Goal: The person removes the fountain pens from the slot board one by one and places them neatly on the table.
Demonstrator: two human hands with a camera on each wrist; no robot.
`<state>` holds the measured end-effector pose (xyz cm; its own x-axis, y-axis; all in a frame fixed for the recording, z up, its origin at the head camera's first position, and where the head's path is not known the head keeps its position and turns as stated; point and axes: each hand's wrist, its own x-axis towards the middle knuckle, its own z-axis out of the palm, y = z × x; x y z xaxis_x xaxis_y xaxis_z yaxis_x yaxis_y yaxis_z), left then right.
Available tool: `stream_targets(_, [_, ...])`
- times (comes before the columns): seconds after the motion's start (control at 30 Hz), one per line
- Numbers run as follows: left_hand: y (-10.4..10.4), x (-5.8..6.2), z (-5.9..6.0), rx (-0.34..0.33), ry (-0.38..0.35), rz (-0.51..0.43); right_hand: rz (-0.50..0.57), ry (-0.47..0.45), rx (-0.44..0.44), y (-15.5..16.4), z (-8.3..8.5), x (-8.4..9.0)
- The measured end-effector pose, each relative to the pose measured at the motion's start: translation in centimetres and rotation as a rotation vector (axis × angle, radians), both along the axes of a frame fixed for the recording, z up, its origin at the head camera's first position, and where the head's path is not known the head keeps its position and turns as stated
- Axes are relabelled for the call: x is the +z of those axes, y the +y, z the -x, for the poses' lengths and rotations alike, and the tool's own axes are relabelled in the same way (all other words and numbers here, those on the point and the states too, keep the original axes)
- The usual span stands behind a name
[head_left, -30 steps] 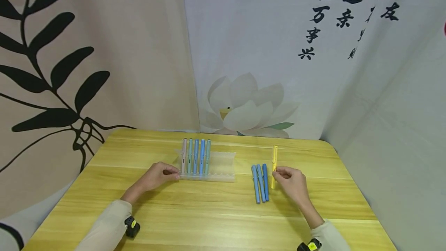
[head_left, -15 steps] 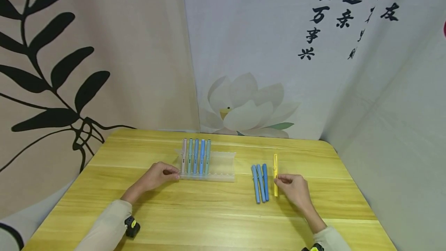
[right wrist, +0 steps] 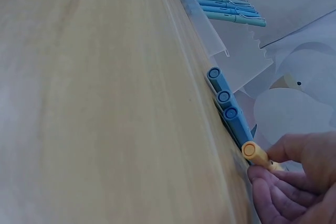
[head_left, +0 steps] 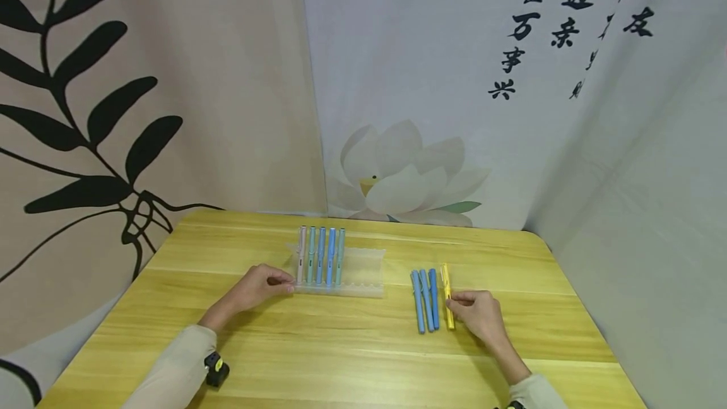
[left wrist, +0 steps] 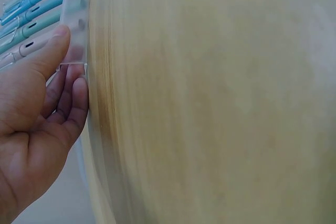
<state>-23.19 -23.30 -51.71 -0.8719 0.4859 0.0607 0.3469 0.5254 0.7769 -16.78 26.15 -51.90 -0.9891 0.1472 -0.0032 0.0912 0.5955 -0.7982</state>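
Observation:
A yellow pen (head_left: 447, 295) (right wrist: 255, 154) lies on the wooden table (head_left: 341, 346), right beside three blue pens (head_left: 426, 298) (right wrist: 227, 106). My right hand (head_left: 474, 311) (right wrist: 294, 182) pinches the yellow pen near its middle. A clear ridged pen tray (head_left: 360, 273) (left wrist: 76, 30) holds several pastel pens (head_left: 320, 255) (left wrist: 29, 9) at its left end. My left hand (head_left: 261, 286) (left wrist: 39, 108) holds the tray's near left corner, thumb on top and fingers beneath its edge.
Printed cloth backdrops (head_left: 397, 81) hang behind and to both sides of the table. The tray's right half (head_left: 366, 267) holds no pens. Bare wood lies between the tray and the blue pens and along the table's front.
My right hand has drawn the yellow pen nearer and leftward, from apart at the far right to lying against the blue pens. The left hand has stayed on the tray.

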Motion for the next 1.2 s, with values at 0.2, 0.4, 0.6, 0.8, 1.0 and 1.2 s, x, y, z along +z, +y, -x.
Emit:
stream_targets(0.2, [-0.05,-0.02,0.02,-0.005,0.003,0.005,-0.002,-0.029,-0.003,-0.12,0.07,0.04])
stream_targets(0.4, [-0.02,0.00,-0.03,0.000,0.008,0.026,-0.007,-0.026,-0.012,-0.21,0.16,0.16])
stream_targets(0.6, [-0.03,-0.09,0.02,0.009,0.002,0.030,-0.015,-0.020,-0.008,-0.20,0.28,-0.09])
stream_targets(0.8, [0.02,-0.03,-0.15,0.007,0.004,0.022,-0.012,-0.026,-0.013,-0.37,0.17,-0.01])
stream_targets(1.0, [0.05,0.08,-0.17,-0.001,-0.006,0.010,-0.015,-0.028,-0.005,-0.31,0.12,0.04])
stream_targets(1.2, [0.09,0.17,-0.22,-0.003,-0.006,0.012,-0.019,-0.008,-0.003,0.00,0.18,0.59])
